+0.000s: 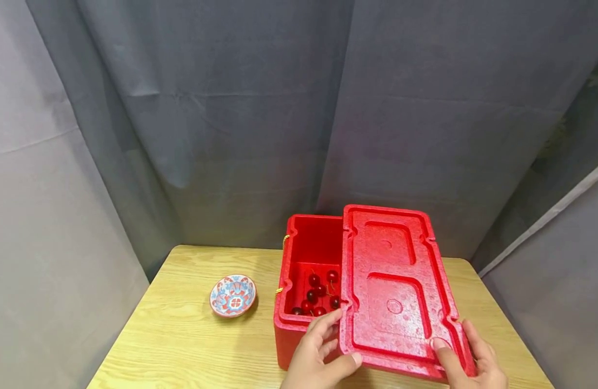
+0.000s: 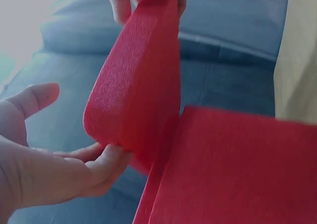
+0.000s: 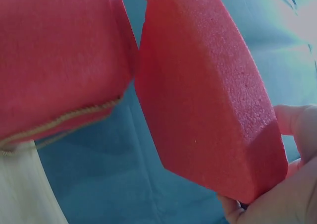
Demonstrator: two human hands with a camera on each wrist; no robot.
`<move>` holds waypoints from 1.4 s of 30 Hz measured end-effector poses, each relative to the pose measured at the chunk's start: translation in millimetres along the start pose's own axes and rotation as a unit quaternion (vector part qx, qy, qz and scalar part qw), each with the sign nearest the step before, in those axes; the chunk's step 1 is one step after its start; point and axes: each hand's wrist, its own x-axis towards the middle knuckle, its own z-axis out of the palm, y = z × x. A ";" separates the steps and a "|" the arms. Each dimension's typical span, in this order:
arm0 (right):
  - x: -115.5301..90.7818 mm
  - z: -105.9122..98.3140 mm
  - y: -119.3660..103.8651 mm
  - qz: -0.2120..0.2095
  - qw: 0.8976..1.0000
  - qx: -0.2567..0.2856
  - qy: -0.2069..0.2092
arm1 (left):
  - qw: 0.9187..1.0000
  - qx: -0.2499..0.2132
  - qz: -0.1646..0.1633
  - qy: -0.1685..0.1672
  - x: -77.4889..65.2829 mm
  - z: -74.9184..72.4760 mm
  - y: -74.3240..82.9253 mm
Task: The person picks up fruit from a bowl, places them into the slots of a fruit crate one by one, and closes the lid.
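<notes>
A red foam lid (image 1: 393,329) lies tilted across the right part of a red foam box (image 1: 299,346), covering that side of its opening. Several dark red cherries (image 1: 320,290), some with stems, lie on the box floor in the uncovered left part. At the lid's near right corner my right hand (image 1: 466,359) grips the edge, thumb on top. My left hand (image 1: 323,351) is at the near left corner; in the left wrist view its fingers (image 2: 106,169) touch the lid's edge while the thumb stands apart from it. The lid hides the box's right side.
A patterned red, white and blue bowl (image 1: 233,295) stands on the wooden table (image 1: 182,340), left of the box. Yellow cord (image 1: 279,290) shows at the box's left side. Grey curtains (image 1: 250,135) hang behind the table and along its sides.
</notes>
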 end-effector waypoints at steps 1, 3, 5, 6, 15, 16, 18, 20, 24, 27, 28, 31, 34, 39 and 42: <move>-1.7 2.6 -3.1 -0.006 1.000 0.007 -0.011 | 1.000 0.002 0.006 0.001 0.9 -3.8 1.4; -4.4 8.0 -8.3 -0.007 0.999 0.038 -0.038 | 1.000 0.012 0.025 0.000 3.5 -12.6 3.4; -7.1 13.6 -11.8 -0.009 0.997 0.053 -0.061 | 0.999 0.016 0.028 0.000 5.4 -22.2 5.2; -8.3 15.9 -12.8 -0.012 0.996 0.056 -0.074 | 0.999 0.017 0.028 0.001 6.0 -26.7 5.9; -14.4 40.1 -21.3 -0.041 0.983 0.060 -0.168 | 0.999 0.026 0.003 0.027 12.4 -65.8 12.0; -15.2 43.2 -21.8 -0.045 0.982 0.064 -0.174 | 0.999 0.034 0.001 0.033 13.4 -70.2 12.8; -17.8 49.2 -22.3 -0.052 0.978 0.078 -0.187 | 0.998 0.048 0.002 0.045 14.7 -78.3 13.5; -20.7 54.8 -22.3 -0.068 0.975 0.087 -0.193 | 0.996 0.060 0.001 0.058 15.2 -84.8 13.3; -22.9 63.0 -24.2 -0.115 0.970 0.079 -0.198 | 0.995 0.071 0.006 0.077 17.5 -93.3 12.7; -21.2 67.7 -29.2 -0.141 0.967 0.072 -0.202 | 0.993 0.078 0.016 0.085 22.4 -96.9 15.3; -20.5 69.0 -31.3 -0.144 0.965 0.073 -0.205 | 0.993 0.081 0.020 0.087 24.3 -98.1 16.7; -18.9 72.1 -38.4 -0.146 0.964 0.087 -0.205 | 0.991 0.093 0.025 0.089 30.2 -101.0 21.6; -18.1 74.7 -45.9 -0.155 0.962 0.103 -0.201 | 0.991 0.097 0.032 0.090 36.6 -102.4 25.9; -15.3 80.4 -56.0 -0.199 0.951 0.124 -0.202 | 0.988 0.110 0.048 0.099 47.2 -101.2 30.0; -12.7 82.2 -59.8 -0.224 0.949 0.109 -0.192 | 0.986 0.114 0.062 0.104 52.7 -100.0 28.8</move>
